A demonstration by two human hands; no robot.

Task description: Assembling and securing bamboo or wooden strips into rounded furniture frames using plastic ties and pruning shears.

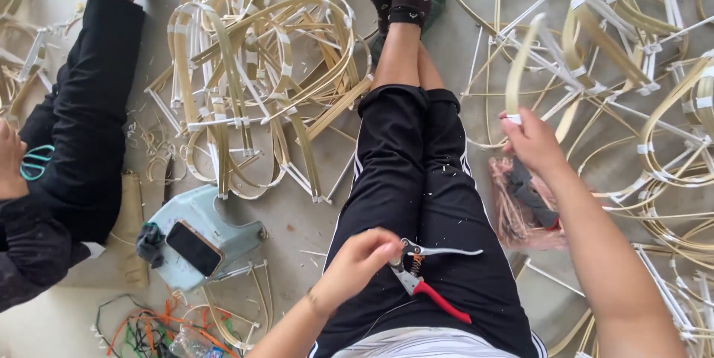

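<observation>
Floor: grey floor [297,224], strewn with bent pale strip frames [253,90] from the far edge to the right edge.
Co-worker: a person in black [82,127] sits at the left edge, teal scissors [33,162] in hand.
Stool: a pale blue stool [223,224] lies left of the lap, with a phone [193,248] on it.
Strip: a pale curved strip [520,68] rises from the right hand, its long axis running up towards the far edge.
Shears: red-handled pruning shears [424,284] lie on the lap, blades towards the right, handles slanting to the near edge.
Right hand: right hand [532,142] pinched around the strip's lower end.
Left hand: left hand [361,257] closed on the shears' pivot end.
</observation>
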